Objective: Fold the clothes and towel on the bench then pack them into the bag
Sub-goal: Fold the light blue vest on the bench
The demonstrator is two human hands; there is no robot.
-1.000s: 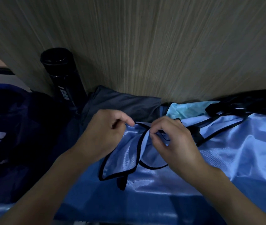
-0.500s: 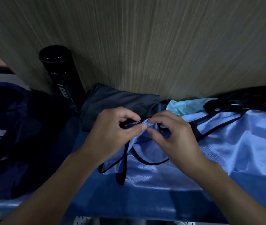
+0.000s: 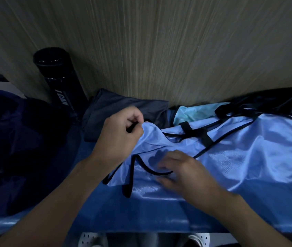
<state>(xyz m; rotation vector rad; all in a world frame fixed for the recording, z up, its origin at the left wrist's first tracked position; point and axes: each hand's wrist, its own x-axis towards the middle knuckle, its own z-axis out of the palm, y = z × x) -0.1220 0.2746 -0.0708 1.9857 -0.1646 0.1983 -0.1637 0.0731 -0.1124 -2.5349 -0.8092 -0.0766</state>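
Between the hands: light blue vest (image 3: 239, 157), shiny with black trim, spread along the bench (image 3: 141, 223) and running on past the right hand.

Left hand (image 3: 122, 138) pinches the trimmed edge between thumb and forefinger and holds it lifted. My read is that it's anchoring that edge so the layers can be lined up for a first fold.

Right hand (image 3: 186, 173) sits lower on the cloth, fingertips at a loop of black trim (image 3: 152, 171). It's motion-blurred, so I can't tell if it grips the trim or just presses flat. The hands are apart, both on the same garment.

Around:
- Behind the left hand: dark grey garment (image 3: 123, 111), looks already folded, against the wood panel (image 3: 159, 50).
- Beyond the right hand: pale teal cloth (image 3: 198, 111), probably the towel, its near edge under the vest.
- Outboard of the left hand: black tube (image 3: 59, 81) standing at the panel, and a dark blue bag (image 3: 7, 139) whose mouth is lost in the gloom.

In the way:
- The vest overlaps the teal cloth.
- A loose black tab (image 3: 127, 182) below the left hand could snag.
- Vest not yet folded.
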